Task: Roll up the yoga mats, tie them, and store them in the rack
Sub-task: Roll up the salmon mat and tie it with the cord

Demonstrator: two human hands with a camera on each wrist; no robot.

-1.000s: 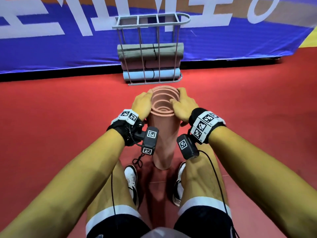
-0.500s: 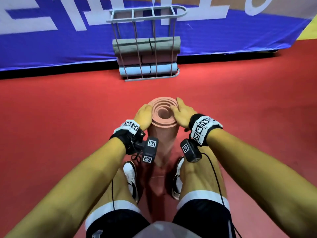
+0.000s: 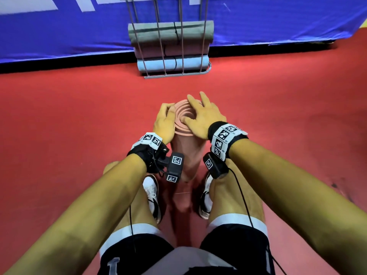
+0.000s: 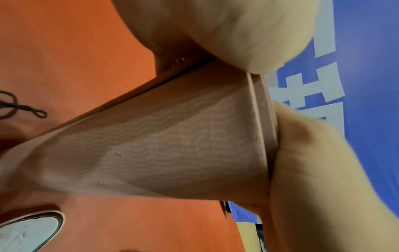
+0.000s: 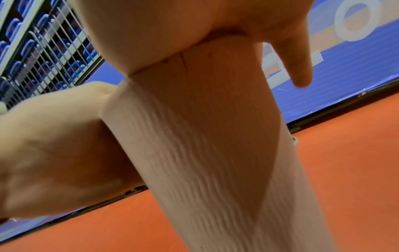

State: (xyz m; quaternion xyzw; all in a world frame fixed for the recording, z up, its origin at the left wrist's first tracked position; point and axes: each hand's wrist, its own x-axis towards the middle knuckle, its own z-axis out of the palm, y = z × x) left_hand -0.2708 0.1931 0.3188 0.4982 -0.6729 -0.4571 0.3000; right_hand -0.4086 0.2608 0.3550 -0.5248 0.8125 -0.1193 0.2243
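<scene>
A pink yoga mat (image 3: 188,159), rolled into a tube, stands upright on the red floor between my feet. My left hand (image 3: 163,122) holds its upper left side, fingers curled round the rim. My right hand (image 3: 200,116) lies flat over the spiral top end, fingers straight and spread. The left wrist view shows the ribbed roll (image 4: 162,145) with a palm against its top edge. The right wrist view shows the same roll (image 5: 205,136) under my palm. A black tie cord (image 4: 13,107) lies on the floor beside the roll's base.
The wire rack (image 3: 176,75) stands ahead against a blue banner (image 3: 59,26). It holds a grey roll (image 3: 151,34), a pink one (image 3: 151,51) and a light blue one (image 3: 190,63), stacked. My shoes (image 3: 152,195) (image 3: 205,199) flank the mat's base. Red floor lies all around.
My right hand has slid from the roll's right side onto its top end and spread its fingers. The left hand has stayed on the left side. The view has tilted downward.
</scene>
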